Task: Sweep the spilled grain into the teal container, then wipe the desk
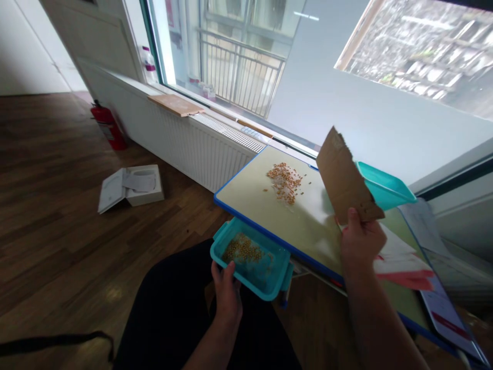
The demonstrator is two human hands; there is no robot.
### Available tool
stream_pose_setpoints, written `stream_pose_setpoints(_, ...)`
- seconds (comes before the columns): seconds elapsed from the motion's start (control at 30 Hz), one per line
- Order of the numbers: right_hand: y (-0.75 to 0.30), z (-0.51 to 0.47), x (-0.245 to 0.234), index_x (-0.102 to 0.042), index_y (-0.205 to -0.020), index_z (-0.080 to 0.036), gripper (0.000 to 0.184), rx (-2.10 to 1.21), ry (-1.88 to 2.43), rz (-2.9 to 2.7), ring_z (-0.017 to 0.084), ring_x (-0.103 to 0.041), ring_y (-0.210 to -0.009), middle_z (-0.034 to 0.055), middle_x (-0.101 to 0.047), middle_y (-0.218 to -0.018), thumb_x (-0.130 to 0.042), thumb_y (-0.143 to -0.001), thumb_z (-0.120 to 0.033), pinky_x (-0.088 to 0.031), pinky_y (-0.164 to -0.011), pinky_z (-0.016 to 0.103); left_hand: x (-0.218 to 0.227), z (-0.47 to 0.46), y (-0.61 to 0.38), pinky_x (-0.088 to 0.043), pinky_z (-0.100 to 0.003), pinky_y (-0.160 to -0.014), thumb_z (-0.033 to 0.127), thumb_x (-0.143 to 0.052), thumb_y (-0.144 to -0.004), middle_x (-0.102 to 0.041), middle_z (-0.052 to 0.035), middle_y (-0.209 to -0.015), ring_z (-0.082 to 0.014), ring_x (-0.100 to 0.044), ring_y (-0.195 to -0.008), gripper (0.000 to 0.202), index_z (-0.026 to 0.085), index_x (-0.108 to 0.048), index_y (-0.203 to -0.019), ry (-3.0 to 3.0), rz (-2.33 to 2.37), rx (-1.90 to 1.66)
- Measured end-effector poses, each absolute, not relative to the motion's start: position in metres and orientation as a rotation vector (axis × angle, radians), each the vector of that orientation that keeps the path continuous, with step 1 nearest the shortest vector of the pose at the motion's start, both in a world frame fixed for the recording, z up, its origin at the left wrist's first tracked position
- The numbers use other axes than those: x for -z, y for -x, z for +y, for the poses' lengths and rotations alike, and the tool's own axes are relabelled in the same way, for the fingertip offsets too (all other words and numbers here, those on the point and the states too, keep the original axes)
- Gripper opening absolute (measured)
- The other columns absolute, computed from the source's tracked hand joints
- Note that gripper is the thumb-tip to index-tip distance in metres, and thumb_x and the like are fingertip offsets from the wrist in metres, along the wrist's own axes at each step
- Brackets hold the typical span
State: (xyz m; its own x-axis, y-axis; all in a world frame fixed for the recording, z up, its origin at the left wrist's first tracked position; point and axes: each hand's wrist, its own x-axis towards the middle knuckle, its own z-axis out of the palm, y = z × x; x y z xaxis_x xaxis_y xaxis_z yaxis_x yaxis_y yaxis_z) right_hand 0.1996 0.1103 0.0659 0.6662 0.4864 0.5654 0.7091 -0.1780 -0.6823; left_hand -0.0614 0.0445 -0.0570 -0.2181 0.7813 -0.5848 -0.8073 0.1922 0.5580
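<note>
My left hand (226, 290) grips the near wall of a teal plastic tray (256, 283), held just below the table's front edge. Small yellowish grains (243, 250) lie in the tray, mostly toward its left end. My right hand (362, 236) is closed on the lower end of a torn piece of brown cardboard (342, 174), raised above the table. Spread on the cream tabletop (246, 192) is a loose pile of orange-brown grains (285, 181), left of the cardboard and apart from it.
A second teal tray (385, 185) stands behind the cardboard. A red and white bag or wrapper (404, 262) lies right of my right hand, near a tablet-like device (450, 318). Beyond the table are a radiator (185, 149) and window. An opened white box (144, 185) and fire extinguisher (109, 126) stand on the floor.
</note>
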Motion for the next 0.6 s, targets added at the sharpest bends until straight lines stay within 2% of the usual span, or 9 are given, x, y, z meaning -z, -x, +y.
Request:
stream_pose_setpoints(0.07,-0.199,0.107,-0.067,-0.069,-0.085,-0.01,0.048,0.393,1.944,-0.965,0.022,-0.061,-0.071,0.0148,-0.068,-0.077,-0.048,-0.084,-0.053,-0.042,-0.064,0.033,0.057,0.045,0.061,-0.053,-0.033,-0.077,0.033,-0.067,-0.078,-0.061,-0.0066,-0.114,-0.0208,-0.062,-0.097,0.053,0.03,-0.049,-0.128,0.037,1.046,-1.452)
stream_pose_setpoints(0.2,-0.188,0.086,-0.074,-0.07,-0.099,-0.007,0.046,0.494,1.95,-0.959,0.027,-0.062,-0.084,0.0193,-0.07,-0.093,-0.047,-0.084,-0.045,-0.04,-0.068,0.034,0.057,0.047,0.063,-0.053,-0.032,-0.077,0.032,-0.066,-0.079,-0.06,-0.0055,-0.117,-0.0196,-0.061,-0.099,0.053,0.032,-0.048,-0.128,0.05,1.074,-1.466)
stream_pose_setpoints(0.3,-0.175,0.056,-0.077,-0.069,-0.105,-0.007,0.049,0.557,2.016,-0.959,0.03,-0.062,-0.089,0.0207,-0.069,-0.098,-0.045,-0.084,-0.044,-0.039,-0.067,0.035,0.058,0.047,0.066,-0.054,-0.033,-0.076,0.033,-0.067,-0.079,-0.06,-0.0059,-0.117,-0.02,-0.062,-0.099,0.053,0.032,-0.047,-0.128,0.052,1.09,-1.463)
stream_pose_setpoints(0.5,-0.161,0.015,-0.082,-0.07,-0.091,-0.007,0.054,0.662,2.198,-0.942,0.029,-0.059,-0.073,0.02,-0.066,-0.082,-0.041,-0.084,-0.052,-0.032,-0.056,0.033,0.058,0.048,0.066,-0.055,-0.033,-0.073,0.031,-0.067,-0.077,-0.06,-0.0049,-0.114,-0.0192,-0.062,-0.094,0.05,0.032,-0.048,-0.123,0.053,1.091,-1.463)
stream_pose_setpoints(0.6,-0.155,0.017,-0.081,-0.068,-0.09,-0.007,0.056,0.665,2.2,-0.958,0.027,-0.057,-0.067,0.0196,-0.065,-0.079,-0.038,-0.085,-0.055,-0.031,-0.055,0.032,0.058,0.049,0.064,-0.055,-0.033,-0.073,0.03,-0.068,-0.077,-0.06,-0.0043,-0.112,-0.0182,-0.062,-0.092,0.049,0.032,-0.049,-0.122,0.038,1.092,-1.468)
